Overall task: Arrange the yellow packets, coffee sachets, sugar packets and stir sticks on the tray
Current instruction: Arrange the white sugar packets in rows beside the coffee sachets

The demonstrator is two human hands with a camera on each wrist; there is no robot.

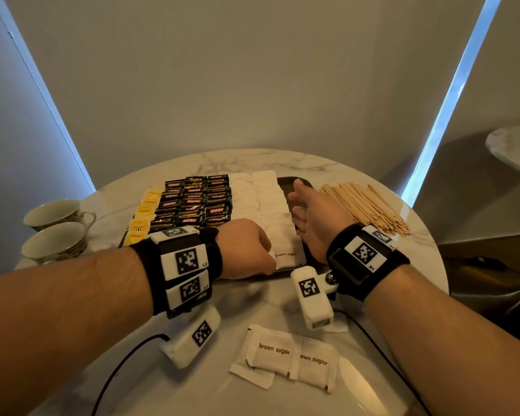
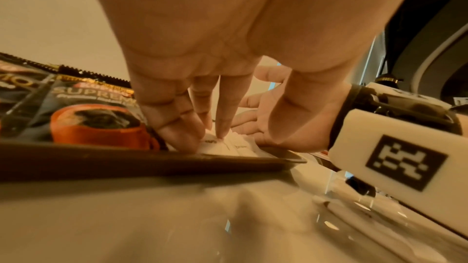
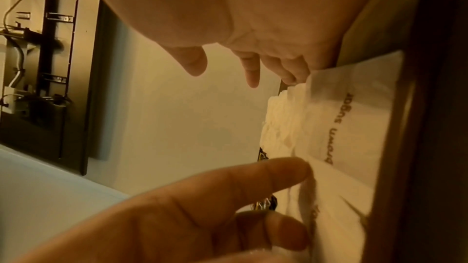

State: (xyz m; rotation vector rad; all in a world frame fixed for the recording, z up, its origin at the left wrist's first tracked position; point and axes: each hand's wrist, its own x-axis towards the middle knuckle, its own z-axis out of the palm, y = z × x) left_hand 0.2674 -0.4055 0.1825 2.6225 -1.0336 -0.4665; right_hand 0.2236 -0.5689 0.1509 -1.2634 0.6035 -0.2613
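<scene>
Left hand (image 1: 246, 250) pinches sugar packet (image 1: 285, 255); right hand (image 1: 315, 217) flat, fingers straight; two cups (image 1: 54, 229); two loose packets (image 1: 288, 358).

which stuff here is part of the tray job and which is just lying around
Part of the job:
tray
yellow packets
coffee sachets
sugar packets
loose sugar packets
stir sticks

Just lying about:
two teacups
black cable

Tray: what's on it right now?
On the tray: a column of yellow packets, rows of coffee sachets, two columns of sugar packets. Left hand and right hand cover the near ends. Stir sticks lie beside it.
</scene>
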